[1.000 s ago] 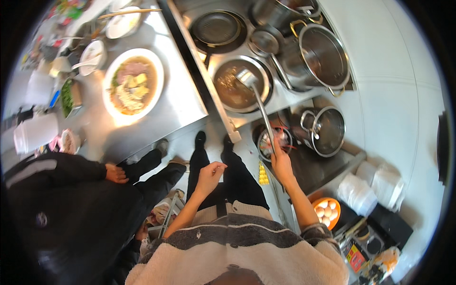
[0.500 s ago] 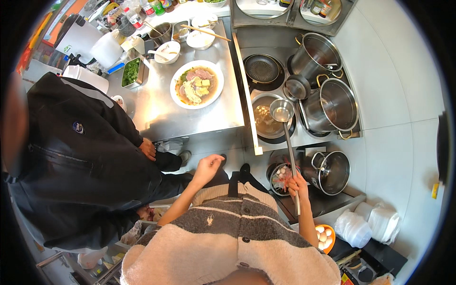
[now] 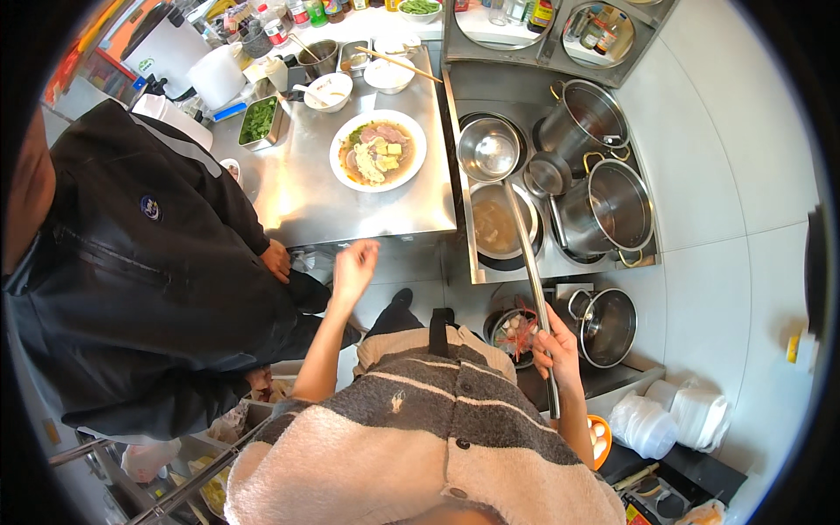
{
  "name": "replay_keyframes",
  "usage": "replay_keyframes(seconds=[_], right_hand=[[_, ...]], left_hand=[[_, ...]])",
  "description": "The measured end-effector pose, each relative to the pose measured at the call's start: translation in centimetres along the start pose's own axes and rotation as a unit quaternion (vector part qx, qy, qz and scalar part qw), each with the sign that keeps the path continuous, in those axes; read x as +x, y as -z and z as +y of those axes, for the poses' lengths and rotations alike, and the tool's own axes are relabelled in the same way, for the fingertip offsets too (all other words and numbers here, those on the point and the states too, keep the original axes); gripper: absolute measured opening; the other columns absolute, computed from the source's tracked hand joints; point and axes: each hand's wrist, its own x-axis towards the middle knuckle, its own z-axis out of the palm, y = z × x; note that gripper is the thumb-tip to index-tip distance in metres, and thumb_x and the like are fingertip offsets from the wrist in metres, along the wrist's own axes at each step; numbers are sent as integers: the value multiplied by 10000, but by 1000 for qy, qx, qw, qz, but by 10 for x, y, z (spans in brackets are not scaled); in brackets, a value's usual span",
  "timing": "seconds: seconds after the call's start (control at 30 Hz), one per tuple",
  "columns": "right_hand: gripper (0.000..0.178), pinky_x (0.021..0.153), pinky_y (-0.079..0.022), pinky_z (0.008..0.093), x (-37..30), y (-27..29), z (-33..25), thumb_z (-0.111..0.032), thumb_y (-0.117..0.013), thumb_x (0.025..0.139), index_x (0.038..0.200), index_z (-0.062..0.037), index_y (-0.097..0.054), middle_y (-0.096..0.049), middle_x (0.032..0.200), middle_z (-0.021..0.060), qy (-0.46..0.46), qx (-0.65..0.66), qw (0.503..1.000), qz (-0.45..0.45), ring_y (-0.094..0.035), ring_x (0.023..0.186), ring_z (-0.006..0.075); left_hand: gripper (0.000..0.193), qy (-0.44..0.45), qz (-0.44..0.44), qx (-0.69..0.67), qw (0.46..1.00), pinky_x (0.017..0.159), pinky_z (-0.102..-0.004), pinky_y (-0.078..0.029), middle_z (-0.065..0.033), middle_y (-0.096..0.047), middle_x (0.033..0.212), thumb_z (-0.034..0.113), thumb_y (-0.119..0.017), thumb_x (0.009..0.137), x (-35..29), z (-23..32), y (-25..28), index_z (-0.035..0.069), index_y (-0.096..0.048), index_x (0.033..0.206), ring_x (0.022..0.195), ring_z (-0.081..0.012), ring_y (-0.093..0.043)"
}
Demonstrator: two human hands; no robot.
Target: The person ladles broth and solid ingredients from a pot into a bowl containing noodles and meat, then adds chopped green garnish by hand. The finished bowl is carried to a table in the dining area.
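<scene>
The right hand clamps a steel ladle far from its bowl, likely for reach over the pan. The empty left hand hangs apart, loosely curled.

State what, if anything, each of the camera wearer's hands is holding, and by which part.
The right hand holds the ladle by its metal handle, toward the free end; the left hand holds nothing visible.

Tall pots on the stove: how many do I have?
2: the back pot, and the front pot, just right of the saucepan. Anything lower behind them could be hidden.
</scene>
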Motion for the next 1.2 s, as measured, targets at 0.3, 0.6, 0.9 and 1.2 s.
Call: replay_keyframes(seconds=[0.3, 0.6, 0.9, 1.2], right_hand=[[515, 321, -317, 165, 18, 10, 21, -35, -446, 920, 1419, -59, -318, -495, 674, -5, 18, -74, 993, 89, -336, 403, 20], [518, 325, -318, 172, 24, 31, 57, -10, -461, 902, 1404, -66, -345, -468, 669, -12, -47, -29, 980, 190, -368, 408, 26], [542, 335, -302, 179, 40, 23, 71, -15, -471, 892, 1415, -64, -333, -410, 604, -45, -58, -39, 982, 176, -365, 422, 26], [555, 349, -292, 177, 53, 25, 78, 5, -466, 884, 1417, -85, -344, -432, 642, -41, -65, -70, 977, 192, -347, 430, 21]], left_hand=[[200, 19, 86, 200, 976, 702, -408, -492, -129, -612, 918, 232, -655, 754, 159, -27, 4, 83, -672, 885, 805, -303, -618], [219, -144, -28, 332, 932, 696, -425, -518, -85, -529, 1016, 109, -625, 706, 215, -39, -10, 130, -651, 922, 812, -285, -625], [95, -204, -41, 352, 913, 635, -411, -507, -72, -564, 900, 167, -628, 736, 261, -24, 5, 121, -628, 820, 728, -285, -626], [238, -166, -77, 311, 933, 721, -398, -496, -82, -586, 955, 193, -647, 761, 268, -2, 16, 146, -650, 995, 837, -291, -616]])
